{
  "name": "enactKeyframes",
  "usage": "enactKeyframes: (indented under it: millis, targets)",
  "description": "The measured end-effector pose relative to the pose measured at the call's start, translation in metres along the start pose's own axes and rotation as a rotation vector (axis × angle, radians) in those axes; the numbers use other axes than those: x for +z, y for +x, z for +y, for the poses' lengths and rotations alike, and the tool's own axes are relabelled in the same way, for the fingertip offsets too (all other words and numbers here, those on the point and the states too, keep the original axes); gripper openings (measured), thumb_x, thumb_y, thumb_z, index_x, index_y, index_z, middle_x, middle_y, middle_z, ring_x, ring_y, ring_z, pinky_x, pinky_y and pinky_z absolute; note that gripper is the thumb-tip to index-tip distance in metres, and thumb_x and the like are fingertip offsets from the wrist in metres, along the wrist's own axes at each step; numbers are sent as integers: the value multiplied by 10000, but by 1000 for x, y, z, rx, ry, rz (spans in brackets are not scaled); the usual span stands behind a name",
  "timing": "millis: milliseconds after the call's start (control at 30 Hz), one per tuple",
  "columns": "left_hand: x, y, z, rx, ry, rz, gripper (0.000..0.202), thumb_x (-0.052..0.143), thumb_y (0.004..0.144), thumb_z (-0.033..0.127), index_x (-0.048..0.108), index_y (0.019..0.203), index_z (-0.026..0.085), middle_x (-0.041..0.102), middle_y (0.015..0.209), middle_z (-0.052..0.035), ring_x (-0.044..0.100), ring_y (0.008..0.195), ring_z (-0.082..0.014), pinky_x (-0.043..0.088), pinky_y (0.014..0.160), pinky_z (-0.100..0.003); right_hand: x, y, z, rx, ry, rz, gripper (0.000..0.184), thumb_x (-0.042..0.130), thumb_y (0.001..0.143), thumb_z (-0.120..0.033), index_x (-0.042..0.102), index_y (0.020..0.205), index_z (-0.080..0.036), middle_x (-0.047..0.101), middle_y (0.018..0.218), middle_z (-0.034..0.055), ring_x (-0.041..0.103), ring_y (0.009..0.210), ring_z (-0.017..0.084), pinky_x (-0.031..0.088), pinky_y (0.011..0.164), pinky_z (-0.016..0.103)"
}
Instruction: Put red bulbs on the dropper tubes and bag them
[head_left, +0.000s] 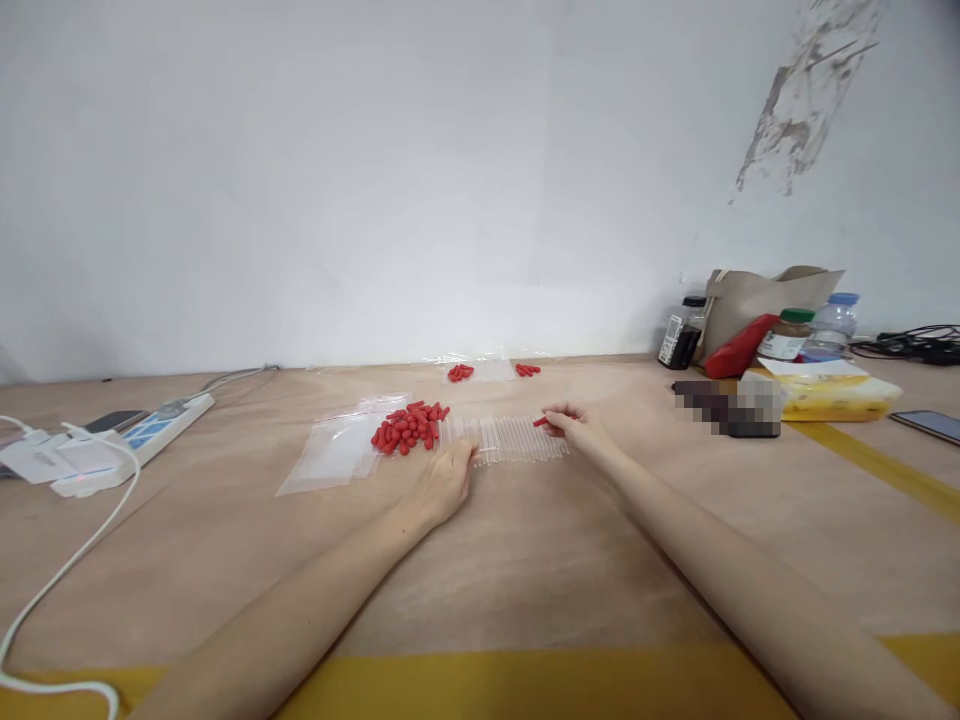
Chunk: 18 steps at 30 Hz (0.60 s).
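A clear ribbed plastic tray (510, 438) lies flat in the middle of the table. My left hand (444, 482) rests on its left end with the fingers curled against the edge. My right hand (574, 425) is at the tray's right end and pinches a small red capsule (540, 422) between thumb and fingers. A heap of red capsules (409, 427) lies just left of the tray, beside empty clear plastic bags (337, 450).
Two small clusters of red capsules (460, 372) and a clear bag lie near the wall. A white power strip (112, 450) with cables sits at the left. Bottles, a paper bag (757, 300), a yellow packet (840, 395) and a phone (930, 424) crowd the right side.
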<state>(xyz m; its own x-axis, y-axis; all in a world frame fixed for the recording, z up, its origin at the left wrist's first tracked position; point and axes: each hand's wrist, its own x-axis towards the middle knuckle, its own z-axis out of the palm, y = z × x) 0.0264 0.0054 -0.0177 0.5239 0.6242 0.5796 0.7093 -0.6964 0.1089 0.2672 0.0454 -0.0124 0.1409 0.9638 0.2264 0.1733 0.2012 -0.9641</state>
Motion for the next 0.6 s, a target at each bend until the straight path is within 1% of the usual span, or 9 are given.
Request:
enactKeyframes:
  millis: [100, 167, 233, 300, 367, 400, 500, 600]
  targets:
    - [1, 0, -3, 36, -53, 16, 242, 273, 873, 121, 457, 1026, 160, 564, 930, -81, 539, 870, -180, 440, 748, -306, 15, -19, -1, -58, 85, 1, 302, 635, 642, -428, 519, 735, -166, 607, 645, 33, 582, 598, 134, 477, 579, 265]
    - [1, 1, -1, 47, -90, 10, 259, 285, 880, 123, 463, 1063, 167, 558, 943, -77, 537, 883, -172, 439, 770, -295, 21, -29, 1, -115, 86, -23, 314, 637, 640, -437, 503, 742, -172, 592, 637, 27, 567, 586, 137, 468, 565, 271]
    - [0, 1, 0, 36, -119, 5, 238, 302, 896, 163, 490, 1043, 172, 552, 903, -67, 542, 842, -165, 446, 752, -283, 25, -35, 3, -224, -9, -66, 296, 598, 688, -424, 535, 820, -167, 599, 699, 44, 562, 629, 145, 462, 585, 279]
    - [-1, 1, 1, 19, -126, 11, 226, 315, 905, 199, 512, 1013, 178, 543, 875, -59, 543, 810, -159, 451, 735, -275, 26, -39, 3, -358, -174, -105, 271, 536, 755, -389, 578, 907, -169, 600, 774, 58, 552, 672, 151, 455, 618, 291]
    - [-1, 1, 2, 17, -128, 17, 228, 319, 903, 195, 519, 1012, 180, 535, 884, -59, 542, 816, -156, 454, 742, -270, 26, -42, 2, -450, -322, -155, 240, 485, 803, -339, 610, 935, -183, 593, 802, 61, 543, 697, 155, 447, 646, 300]
    - [-1, 0, 1, 21, -128, 20, 233, 321, 899, 183, 519, 1023, 179, 531, 893, -61, 541, 823, -155, 454, 749, -269, 27, -44, 0, -478, -360, -183, 227, 468, 817, -315, 620, 927, -187, 590, 806, 60, 543, 710, 156, 445, 661, 302]
    - [-1, 0, 1, 45, -129, 17, 263, 332, 879, 139, 510, 1071, 167, 521, 924, -75, 532, 852, -159, 455, 772, -274, 29, -49, -5, -537, -355, -257, 198, 450, 834, -257, 617, 912, -188, 583, 846, 61, 550, 771, 158, 440, 706, 299]
    - [-1, 0, 0, 56, -128, 8, 285, 340, 865, 119, 516, 1085, 161, 522, 930, -83, 524, 865, -168, 455, 779, -285, 31, -53, -9, -555, -342, -281, 184, 451, 837, -235, 603, 926, -182, 571, 852, 61, 546, 762, 151, 437, 696, 289]
